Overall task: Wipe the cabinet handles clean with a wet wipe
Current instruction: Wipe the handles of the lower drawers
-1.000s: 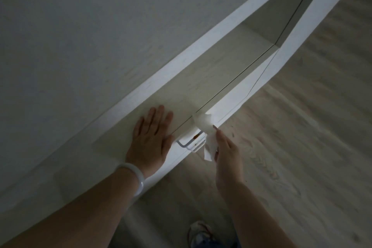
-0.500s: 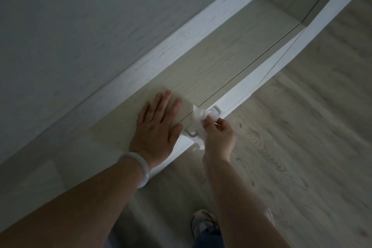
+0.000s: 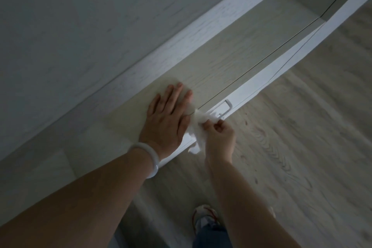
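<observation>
Fingers (image 3: 216, 127) of the right hand (image 3: 220, 140) curl round the wet wipe (image 3: 198, 125), pinching it against the near end of the cabinet handle (image 3: 225, 107), which we judge is the stretch now being rubbed. We note the left hand (image 3: 168, 121) lies flat, fingers straight, on the cabinet top (image 3: 231, 60) (presumably to brace the body). Loose wipe hangs below the grip.

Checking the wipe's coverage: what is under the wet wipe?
The near end of the handle lies under the wet wipe, pinched by the right hand; that end is hidden.
</observation>
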`<state>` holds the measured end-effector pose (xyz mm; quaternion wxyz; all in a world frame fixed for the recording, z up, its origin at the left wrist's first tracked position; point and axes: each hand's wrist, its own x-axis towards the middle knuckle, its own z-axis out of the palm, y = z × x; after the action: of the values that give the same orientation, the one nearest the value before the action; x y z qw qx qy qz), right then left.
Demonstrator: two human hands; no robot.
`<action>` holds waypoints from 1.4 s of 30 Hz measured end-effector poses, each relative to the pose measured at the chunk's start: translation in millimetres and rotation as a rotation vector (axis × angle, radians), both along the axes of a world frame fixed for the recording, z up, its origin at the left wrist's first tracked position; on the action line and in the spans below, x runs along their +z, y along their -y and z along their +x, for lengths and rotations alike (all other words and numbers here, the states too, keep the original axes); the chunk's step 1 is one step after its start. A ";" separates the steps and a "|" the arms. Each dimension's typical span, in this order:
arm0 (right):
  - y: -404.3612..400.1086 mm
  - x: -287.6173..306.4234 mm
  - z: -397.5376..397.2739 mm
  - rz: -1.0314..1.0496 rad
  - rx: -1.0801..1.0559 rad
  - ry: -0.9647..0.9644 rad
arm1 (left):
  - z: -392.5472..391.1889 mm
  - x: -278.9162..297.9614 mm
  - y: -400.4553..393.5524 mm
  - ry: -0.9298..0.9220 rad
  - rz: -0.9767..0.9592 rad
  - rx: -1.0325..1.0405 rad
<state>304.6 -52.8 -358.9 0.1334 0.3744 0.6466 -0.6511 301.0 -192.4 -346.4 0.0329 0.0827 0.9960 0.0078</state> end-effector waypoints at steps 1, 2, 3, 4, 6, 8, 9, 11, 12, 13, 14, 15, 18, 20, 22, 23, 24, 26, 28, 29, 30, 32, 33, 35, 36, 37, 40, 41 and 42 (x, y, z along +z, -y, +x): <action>1.5 3.5 7.0 -0.001 0.050 0.001 | 0.4 0.3 0.0 0.001 -0.001 0.000; -0.3 5.3 7.6 -0.004 0.076 -0.004 | 0.6 0.2 0.3 0.001 0.002 0.000; -5.1 3.4 2.2 0.003 0.076 -0.007 | 0.8 0.2 0.6 0.000 0.006 -0.002; -11.5 0.6 -6.8 0.023 0.054 -0.011 | 0.9 -0.2 0.9 -0.002 0.011 -0.007; -22.0 -6.0 -25.5 0.070 -0.056 -0.036 | 0.6 -1.7 1.7 -0.008 0.025 -0.011; -15.7 -11.9 -27.7 0.121 -0.103 -0.065 | 1.1 -2.9 2.3 -0.017 0.033 -0.005; -7.5 -11.5 -20.4 0.152 -0.067 -0.065 | 1.3 -2.9 1.7 -0.023 0.029 -0.003; 7.5 -8.0 0.0 0.168 0.041 -0.055 | 1.1 -2.6 1.0 -0.033 0.023 0.003; 9.3 -6.1 6.6 0.162 0.081 -0.063 | 1.1 -2.6 1.0 -0.032 0.026 0.006; 5.9 -4.7 7.9 0.141 0.100 -0.075 | 1.3 -2.3 1.1 -0.030 0.030 0.007; -0.2 -6.5 3.3 0.115 0.098 -0.089 | 1.2 -2.6 1.0 -0.028 0.034 0.006; -7.5 -8.1 -3.9 0.099 0.074 -0.097 | 1.1 -2.6 1.3 -0.028 0.036 0.003; -19.3 -16.8 -24.5 0.109 -0.062 -0.108 | 1.1 -2.8 1.6 -0.037 0.047 -0.003; -11.1 -16.9 -20.9 0.083 -0.085 -0.099 | 1.3 -2.2 1.3 -0.041 0.046 -0.004; -5.1 -6.0 -6.9 -0.062 -0.066 -0.077 | 1.5 -2.3 1.5 -0.045 0.031 -0.003; -5.7 1.0 -0.8 -0.184 -0.069 -0.073 | 1.7 -2.4 1.9 -0.048 0.027 -0.003; -8.6 7.5 3.2 -0.338 -0.091 -0.072 | 2.0 -2.8 1.8 -0.050 0.027 -0.003; -14.6 14.0 3.2 -0.544 -0.144 -0.049 | 1.5 -2.5 2.1 -0.054 0.034 -0.005; -11.9 11.5 -3.3 -0.533 -0.163 -0.012 | 0.9 -2.5 1.9 -0.053 0.034 -0.008; -7.5 9.6 -6.3 -0.499 -0.159 -0.012 | 0.8 -2.4 1.6 -0.053 0.028 -0.007; -2.2 7.8 -8.8 -0.475 -0.159 -0.019 | 0.8 -2.4 1.2 -0.055 0.020 -0.005; 5.2 4.0 -9.7 -0.540 -0.196 -0.049 | 0.8 -1.9 0.2 -0.056 0.010 -0.001; 5.3 2.7 -8.1 -0.625 -0.230 -0.076 | 0.8 -1.7 -0.1 -0.056 0.009 0.000; 1.9 -0.8 -2.8 -0.740 -0.250 -0.120 | 0.7 -1.7 -0.5 -0.056 0.009 0.001; -0.3 -2.5 0.6 -0.753 -0.229 -0.129 | 0.4 -1.8 -0.3 -0.057 0.009 0.003; -2.1 -3.6 4.4 -0.738 -0.198 -0.127 | 0.2 -2.0 -0.2 -0.057 0.009 0.005; -2.4 -4.4 7.8 -0.522 -0.088 -0.091 | 0.0 -3.7 0.3 -0.052 -0.003 0.003; -2.0 -4.1 7.2 -0.435 -0.052 -0.075 | 0.0 -3.7 0.1 -0.049 -0.009 0.003; -2.0 -3.4 5.8 -0.378 -0.020 -0.058 | -0.1 -3.3 -0.1 -0.046 -0.014 0.005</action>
<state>310.4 -50.7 -362.2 0.1761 0.3304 0.5127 -0.7727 300.9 -192.3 -349.7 0.0108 0.0804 0.9967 -0.0008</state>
